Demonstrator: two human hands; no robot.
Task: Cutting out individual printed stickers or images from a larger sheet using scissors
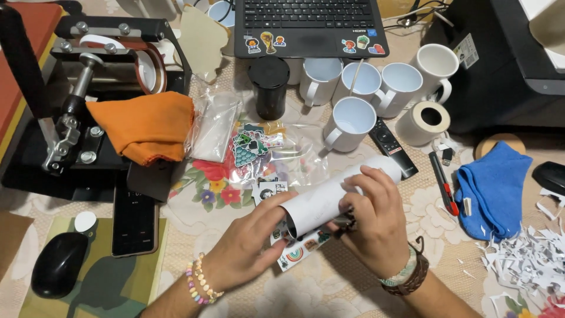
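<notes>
Both hands hold a white paper-wrapped cylinder (329,197) that lies tilted over the table's middle, its dark open end towards me. My left hand (250,244) grips that near end with the fingertips at the rim. My right hand (376,221) wraps over the middle of the cylinder from the right. Under the hands lie sticker sheets (294,253), and more stickers sit in a clear plastic bag (259,147).
Several white mugs (350,121), a black mug (269,85), a tape roll (424,121), a remote (391,144), a laptop (309,26). At left: mug press (88,88), orange cloth (144,126), phone (134,221), mouse (59,265). At right: box cutter (442,182), blue cloth (497,188), paper scraps (529,259).
</notes>
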